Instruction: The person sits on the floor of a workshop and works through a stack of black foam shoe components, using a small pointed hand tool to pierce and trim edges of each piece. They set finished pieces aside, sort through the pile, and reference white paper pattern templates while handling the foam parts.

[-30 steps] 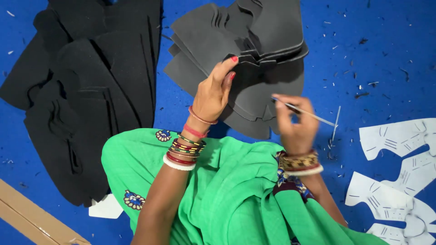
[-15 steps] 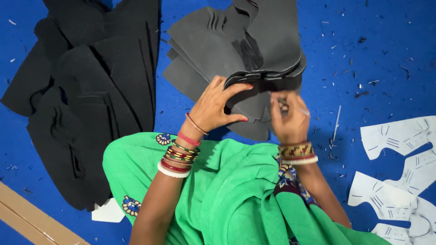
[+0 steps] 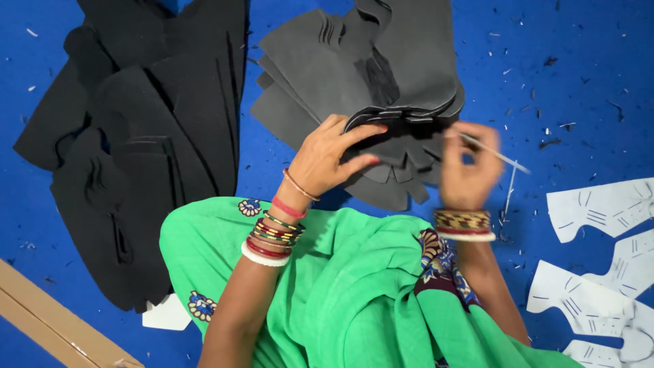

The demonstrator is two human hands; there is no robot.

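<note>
Your left hand (image 3: 334,155) rests on the near edge of the grey stack of cut pieces (image 3: 361,75), with fingers curled and thumb extended, pinching a dark curved piece (image 3: 402,129) at the stack's near side; the fingertips press that piece from above while the thumb lies along its lower edge. Your right hand (image 3: 469,170), blurred by motion, is closed around a thin pale stick-like tool (image 3: 494,153), fingers drawn together on its shaft; the tool's tip points outward to the right, just beside the right end of the dark curved piece. Whether the tool touches the piece cannot be told. Both wrists carry stacked bangles (image 3: 272,235), and green cloth (image 3: 340,286) covers your lap at the lower middle of the view. The grey stack lies on the blue surface (image 3: 579,61) toward its far edge, centre, fanned so that several layered edges show. A separate heap of black cut pieces (image 3: 129,150) occupies the left part of the surface, well apart from your hands. White paper patterns (image 3: 599,211) with dashed markings lie near the right edge, overlapping one another. A brown cardboard strip (image 3: 48,320) crosses the near left corner. Small dark and pale scraps are scattered over the blue surface, mostly toward the far right corner.
</note>
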